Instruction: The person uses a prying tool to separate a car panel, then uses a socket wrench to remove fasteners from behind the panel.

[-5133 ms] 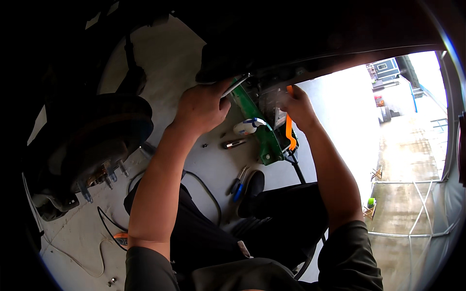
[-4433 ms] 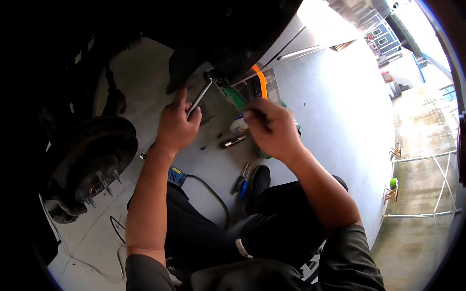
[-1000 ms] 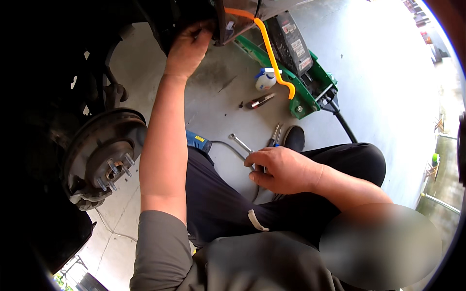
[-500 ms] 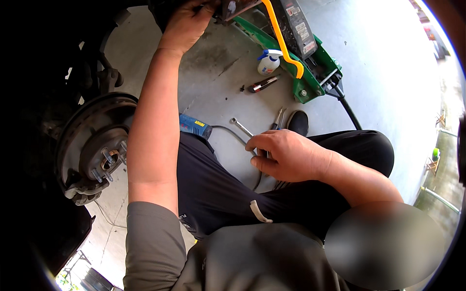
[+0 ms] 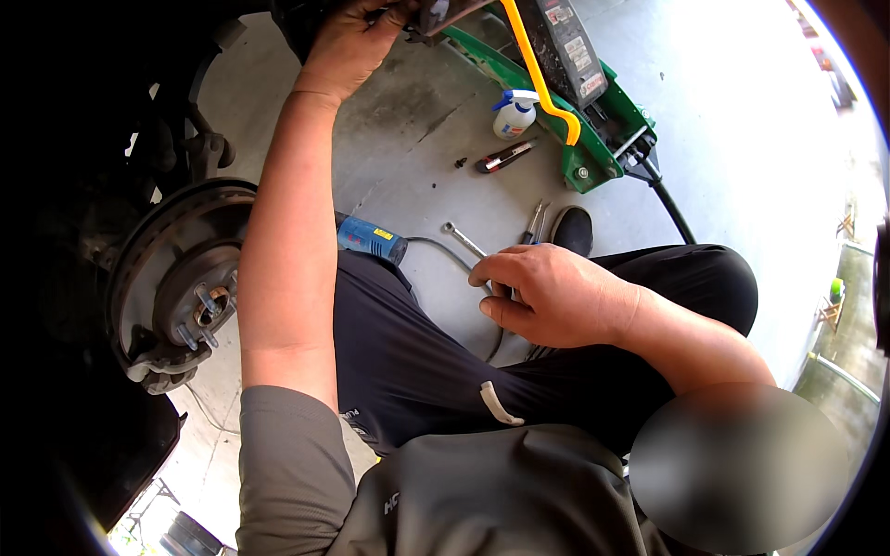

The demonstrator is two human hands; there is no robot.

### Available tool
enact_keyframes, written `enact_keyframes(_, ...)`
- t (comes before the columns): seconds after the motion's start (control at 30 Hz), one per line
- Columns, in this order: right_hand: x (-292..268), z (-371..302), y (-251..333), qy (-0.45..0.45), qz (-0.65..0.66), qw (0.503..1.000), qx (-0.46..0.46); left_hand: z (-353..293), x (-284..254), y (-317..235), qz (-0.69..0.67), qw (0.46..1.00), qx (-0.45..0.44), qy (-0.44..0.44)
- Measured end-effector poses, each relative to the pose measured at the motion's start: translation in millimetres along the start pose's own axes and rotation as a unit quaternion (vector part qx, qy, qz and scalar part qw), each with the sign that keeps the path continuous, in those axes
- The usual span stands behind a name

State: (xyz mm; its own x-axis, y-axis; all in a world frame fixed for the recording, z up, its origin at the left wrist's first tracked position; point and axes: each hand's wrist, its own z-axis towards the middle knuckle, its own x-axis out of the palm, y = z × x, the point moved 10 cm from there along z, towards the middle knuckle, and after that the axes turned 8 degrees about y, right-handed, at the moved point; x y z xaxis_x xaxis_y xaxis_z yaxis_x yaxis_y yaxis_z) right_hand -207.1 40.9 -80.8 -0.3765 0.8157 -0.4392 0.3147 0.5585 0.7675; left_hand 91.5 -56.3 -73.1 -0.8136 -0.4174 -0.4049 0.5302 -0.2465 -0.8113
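Note:
My left hand reaches up to the top edge of the view, into the dark underside of the vehicle. Its fingers are curled in against a dark part beside a rusty bracket; what they grip is hidden. Above my bent leg, my right hand is closed around a silver wrench, whose ring end points up and to the left. A brake disc with bare wheel studs stands left of my left forearm.
A green floor jack with a yellow bar lies at the upper right. Near it are a spray bottle, a utility knife and screwdrivers. A blue corded power tool rests beside my leg.
My left hand has shifted very slightly up and left at the dark part. My right hand keeps the wrench in nearly the same place.

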Motion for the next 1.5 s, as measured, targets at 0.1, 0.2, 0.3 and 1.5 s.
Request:
enact_keyframes(0.1,-1,1,2,-0.002,-0.002,1.000,-0.005,-1,-5,7,0.026,0.999,-0.036,0.005)
enact_keyframes(0.2,-3,0,-1,-0.002,0.000,1.000,0.004,-5,-5,-3,0.071,0.996,-0.053,-0.009)
enact_keyframes(0.3,-4,0,-2,-0.004,-0.005,1.000,0.004,-6,-6,-11,0.189,0.976,-0.110,0.004)
enact_keyframes(1.5,-13,3,8,-0.040,0.010,0.999,-0.030,-1,13,-18,0.039,0.997,-0.060,0.039)
